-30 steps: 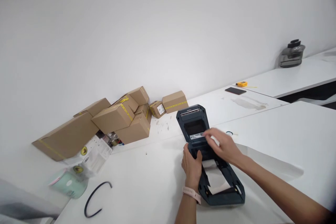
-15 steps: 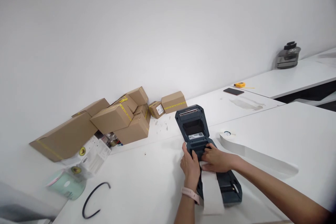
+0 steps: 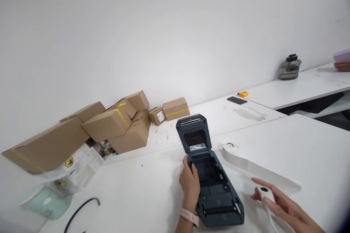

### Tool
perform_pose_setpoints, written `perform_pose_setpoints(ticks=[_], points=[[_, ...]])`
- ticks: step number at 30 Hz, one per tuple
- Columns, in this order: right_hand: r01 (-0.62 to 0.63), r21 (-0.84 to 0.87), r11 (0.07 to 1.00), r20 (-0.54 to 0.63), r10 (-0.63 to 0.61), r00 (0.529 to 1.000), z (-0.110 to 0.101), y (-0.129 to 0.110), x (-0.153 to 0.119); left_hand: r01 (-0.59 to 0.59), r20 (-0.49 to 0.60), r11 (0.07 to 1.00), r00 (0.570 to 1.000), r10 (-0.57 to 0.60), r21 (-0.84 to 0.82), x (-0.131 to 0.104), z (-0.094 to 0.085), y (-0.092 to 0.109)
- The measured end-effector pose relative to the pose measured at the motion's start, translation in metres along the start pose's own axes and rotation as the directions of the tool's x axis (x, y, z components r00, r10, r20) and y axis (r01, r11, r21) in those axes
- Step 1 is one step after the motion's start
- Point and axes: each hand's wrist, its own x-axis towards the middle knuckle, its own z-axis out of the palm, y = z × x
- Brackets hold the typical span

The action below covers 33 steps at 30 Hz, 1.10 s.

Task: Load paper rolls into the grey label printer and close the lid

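Observation:
A dark blue-grey label printer [image 3: 213, 182] lies on the white table with its lid tipped back, so its hollow inside shows. Wrapped round the printer's left side near the hinge is my left hand [image 3: 190, 182], which wears a pink band on the wrist. Off the printer's right side, my right hand [image 3: 284, 204] grips a small roll of white label paper [image 3: 264, 191] with a dark core hole; a loose tail hangs below it. Behind that hand a long strip of white paper [image 3: 259, 169] curls across the table from another small coil.
Several cardboard boxes [image 3: 109, 123] are piled at the left against the wall. A mint-green container [image 3: 47, 202] and a black cable [image 3: 82, 211] lie at the front left. Toward the back right are a phone [image 3: 237, 100], a yellow tape measure [image 3: 242, 94] and a dark jug [image 3: 290, 68].
My right hand has lifted the label roll out of the printer and carried it to the right. My left hand stays on the printer's side. The view has shifted slightly.

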Motion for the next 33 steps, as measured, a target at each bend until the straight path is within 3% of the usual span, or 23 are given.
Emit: perform_pose_setpoints(ticks=[3, 7, 11, 15, 17, 19, 20, 21, 22, 23, 24, 26, 27, 29, 33], points=[[-0.034, 0.046, 0.998, 0.084, 0.03, 0.996, 0.018, 0.009, 0.009, -0.003, -0.019, 1.0, 1.0, 0.003, -0.006, 0.001, 0.002, -0.002], [0.01, 0.034, 0.999, 0.094, -0.013, 0.995, 0.043, 0.01, 0.036, 0.017, -0.001, 1.0, 1.0, -0.017, -0.024, 0.001, 0.001, 0.0], [0.082, -0.136, 0.987, 0.055, -0.075, 0.996, 0.048, 0.006, 0.037, 0.04, 0.037, 0.999, 0.999, -0.039, -0.015, 0.0, -0.003, 0.004], [0.17, -0.303, 0.938, -0.193, -0.235, 0.953, 0.01, -0.012, 0.024, 0.034, 0.015, 0.999, 0.999, -0.034, -0.031, 0.001, -0.001, 0.003], [0.074, -0.283, 0.956, -0.359, -0.177, 0.917, -0.021, -0.021, 0.037, 0.033, 0.017, 0.999, 0.999, -0.032, -0.017, 0.002, 0.001, 0.001], [-0.121, -0.197, 0.973, -0.495, 0.008, 0.869, -0.05, -0.022, 0.069, 0.027, 0.025, 1.0, 0.999, -0.028, 0.014, 0.003, 0.003, -0.001], [-0.14, -0.125, 0.982, -0.453, 0.069, 0.889, -0.061, -0.018, 0.089, 0.024, 0.029, 0.999, 0.999, -0.025, 0.027, 0.003, 0.003, -0.001], [-0.137, -0.084, 0.987, -0.319, 0.103, 0.942, -0.067, -0.012, 0.111, 0.022, 0.034, 0.999, 0.999, -0.024, 0.04, 0.004, 0.004, -0.002], [-0.125, -0.065, 0.99, -0.143, 0.115, 0.983, -0.07, -0.005, 0.132, 0.022, 0.037, 0.998, 0.999, -0.024, 0.052, 0.004, 0.004, -0.002], [-0.126, -0.039, 0.991, 0.093, 0.129, 0.987, -0.068, 0.004, 0.151, 0.023, 0.037, 0.998, 0.999, -0.025, 0.061, 0.004, 0.004, -0.002], [-0.148, -0.032, 0.988, 0.292, 0.151, 0.944, -0.063, 0.011, 0.166, 0.023, 0.034, 0.997, 0.999, -0.026, 0.067, 0.003, 0.004, -0.002], [-0.178, -0.025, 0.984, 0.57, 0.16, 0.806, -0.045, 0.022, 0.186, 0.023, 0.024, 0.998, 0.999, -0.024, 0.067, 0.003, 0.004, -0.002], [-0.185, -0.016, 0.983, 0.637, 0.152, 0.755, -0.034, 0.024, 0.191, 0.024, 0.018, 0.998, 1.0, -0.025, 0.062, 0.002, 0.004, -0.002], [-0.179, 0.026, 0.983, 0.683, 0.113, 0.721, -0.015, 0.023, 0.194, 0.021, 0.009, 0.999, 1.0, -0.022, 0.046, 0.001, 0.003, -0.001], [-0.151, 0.107, 0.983, 0.629, 0.05, 0.776, -0.001, 0.014, 0.19, 0.011, -0.021, 1.0, 1.0, -0.011, 0.002, -0.001, 0.002, -0.001]])
